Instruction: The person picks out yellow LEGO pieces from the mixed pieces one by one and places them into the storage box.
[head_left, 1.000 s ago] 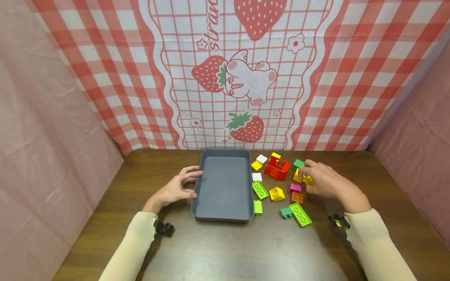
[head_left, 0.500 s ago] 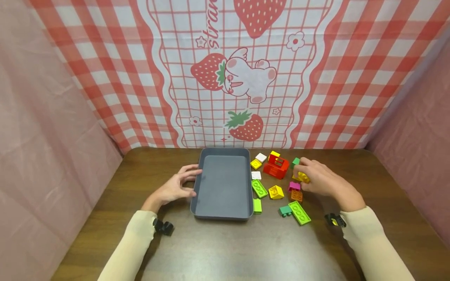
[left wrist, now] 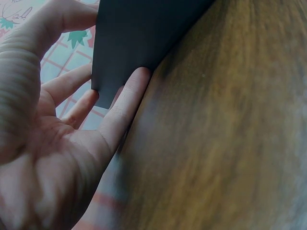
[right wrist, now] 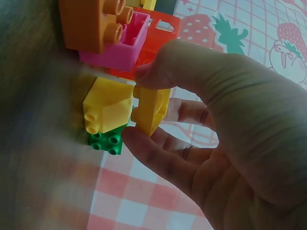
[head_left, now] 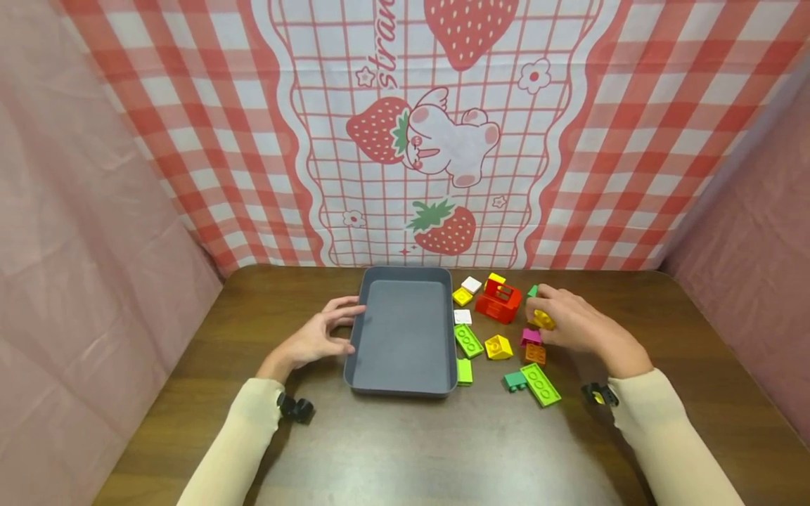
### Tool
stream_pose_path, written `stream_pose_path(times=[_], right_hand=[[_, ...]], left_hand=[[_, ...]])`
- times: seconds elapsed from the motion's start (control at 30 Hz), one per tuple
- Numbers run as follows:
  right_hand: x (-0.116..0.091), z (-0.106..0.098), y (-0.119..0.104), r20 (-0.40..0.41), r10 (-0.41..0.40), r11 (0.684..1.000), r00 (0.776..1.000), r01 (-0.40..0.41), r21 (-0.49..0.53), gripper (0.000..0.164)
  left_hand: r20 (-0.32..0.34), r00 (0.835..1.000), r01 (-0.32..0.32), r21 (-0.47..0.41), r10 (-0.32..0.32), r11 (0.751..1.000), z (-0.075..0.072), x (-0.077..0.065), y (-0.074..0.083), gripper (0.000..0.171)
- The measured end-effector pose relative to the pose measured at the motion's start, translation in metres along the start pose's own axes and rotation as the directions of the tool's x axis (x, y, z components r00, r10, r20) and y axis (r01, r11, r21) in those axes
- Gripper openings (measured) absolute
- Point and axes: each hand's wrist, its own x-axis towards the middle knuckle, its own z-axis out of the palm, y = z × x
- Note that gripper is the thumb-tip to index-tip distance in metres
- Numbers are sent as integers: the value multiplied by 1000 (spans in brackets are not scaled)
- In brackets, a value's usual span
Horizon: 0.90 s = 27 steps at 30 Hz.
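In the head view my left hand (head_left: 310,346) is at the left wall of the grey tray (head_left: 401,388). The left wrist view shows its fingertips touching the tray's dark wall (left wrist: 129,38), fingers mostly straight. My right hand (head_left: 579,323) pinches a small yellow toy brick (right wrist: 152,108) between thumb and fingers, its studs turned sideways. Close to it in the right wrist view is a second yellow brick (right wrist: 108,105) with slanted faces, and a green brick (right wrist: 106,141) lies beyond. A magenta brick (right wrist: 115,55) and an orange brick (right wrist: 88,24) are beside these.
Right of the tray lie a red openwork piece (head_left: 498,304), a yellow sloped brick (head_left: 498,348), lime bricks (head_left: 540,384), a teal brick (head_left: 515,381) and white tiles (head_left: 471,285). A checked strawberry cloth (head_left: 443,140) hangs behind the wooden table (head_left: 405,457).
My right hand has shifted slightly left with the yellow brick, covering more of the second yellow brick and the green one. My left hand and the tray stay put.
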Motion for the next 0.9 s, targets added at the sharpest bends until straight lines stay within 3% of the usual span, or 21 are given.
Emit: stream_pose_path(times=[0.57, 0.9], right_hand=[[21, -44, -6, 16, 46, 996, 999, -44, -82, 29], [24, -35, -2, 56, 62, 997, 997, -59, -44, 32]], left_hand=[[-1, 1000, 6, -14, -6, 1000, 2, -2, 2, 80], [4, 1000, 5, -11, -5, 1000, 1, -1, 1, 80]])
